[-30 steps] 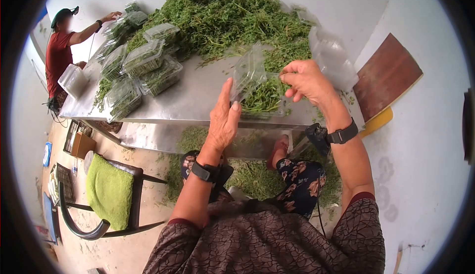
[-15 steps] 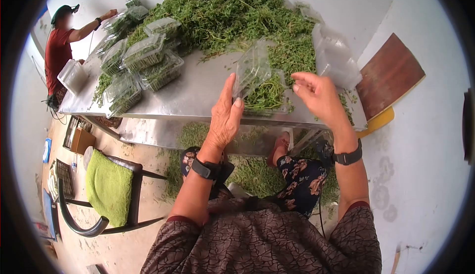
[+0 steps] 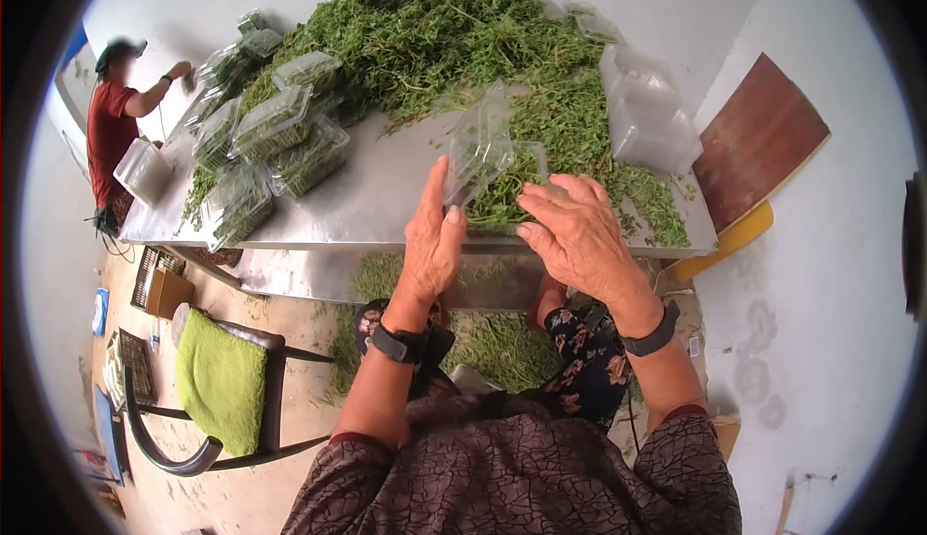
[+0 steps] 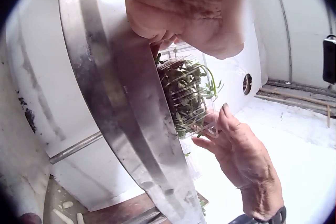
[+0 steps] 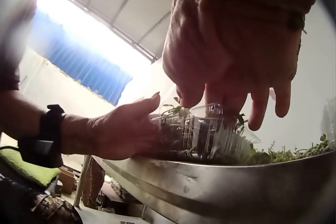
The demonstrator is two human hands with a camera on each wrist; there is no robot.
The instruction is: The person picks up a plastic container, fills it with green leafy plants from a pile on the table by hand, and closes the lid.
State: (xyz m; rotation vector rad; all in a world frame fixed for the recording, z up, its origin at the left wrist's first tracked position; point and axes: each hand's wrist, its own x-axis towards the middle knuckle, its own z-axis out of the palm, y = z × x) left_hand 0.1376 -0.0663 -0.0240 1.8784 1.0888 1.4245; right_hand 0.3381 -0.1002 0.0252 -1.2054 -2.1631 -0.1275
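Note:
A clear plastic clamshell box (image 4: 194, 95), loosely filled with leafy green stems (image 3: 497, 197), sits at the table's front edge with its lid (image 3: 480, 144) standing up at the left. My left hand (image 3: 433, 240) rests along the box's left side, fingers straight and thumb raised. Over the box's right side is my right hand (image 3: 576, 236), its fingers spread and reaching down to the greens. From the right wrist view, the right hand's fingertips (image 5: 215, 111) dip at the rim, partly hidden behind the clear wall.
A large heap of greens (image 3: 425, 42) covers the back of the metal table (image 3: 386, 178). Filled boxes (image 3: 275, 125) are piled at left, and nested empty boxes (image 3: 652, 110) stand at right. Another person (image 3: 116, 120) works at the far left. A chair with a green towel (image 3: 222, 380) stands nearby.
The right hand drew back from the box's right edge, then came in over the greens with fingers spread. My left hand has kept its place beside the box.

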